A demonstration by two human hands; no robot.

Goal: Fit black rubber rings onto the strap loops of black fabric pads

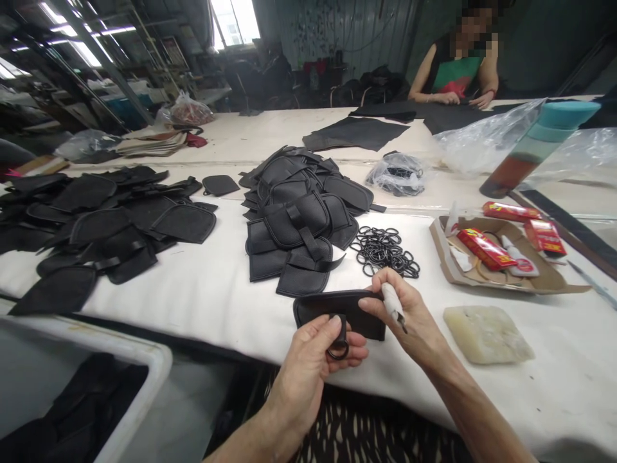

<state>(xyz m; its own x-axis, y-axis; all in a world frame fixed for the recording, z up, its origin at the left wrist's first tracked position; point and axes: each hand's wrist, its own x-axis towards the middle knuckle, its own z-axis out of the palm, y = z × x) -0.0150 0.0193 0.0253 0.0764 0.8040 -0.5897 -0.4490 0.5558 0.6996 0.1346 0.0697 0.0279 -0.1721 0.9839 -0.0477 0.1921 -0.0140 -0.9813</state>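
Observation:
Between my hands is a black leather-like piece (354,308) with a stitched edge, above the table's front edge. My left hand (308,360) pinches its short black strap (341,329), which has a black ring (338,350) looped through its end. My right hand (409,315) grips a white-wrapped stick-like tool (393,303) with a dark tip pointing down toward me. Its thumb and fingers also touch the piece's upper right edge. Just beyond lies a heap of black rings (385,249). A pile of similar black pieces (299,212) with straps stands behind.
Another pile of black pieces (110,218) lies left, above a white bin (161,360). On the right are a cardboard tray (448,273) with red boxes and a glue bottle, a yellowish block (486,334) and a tilted bottle (540,148). A person (457,71) sits across the table.

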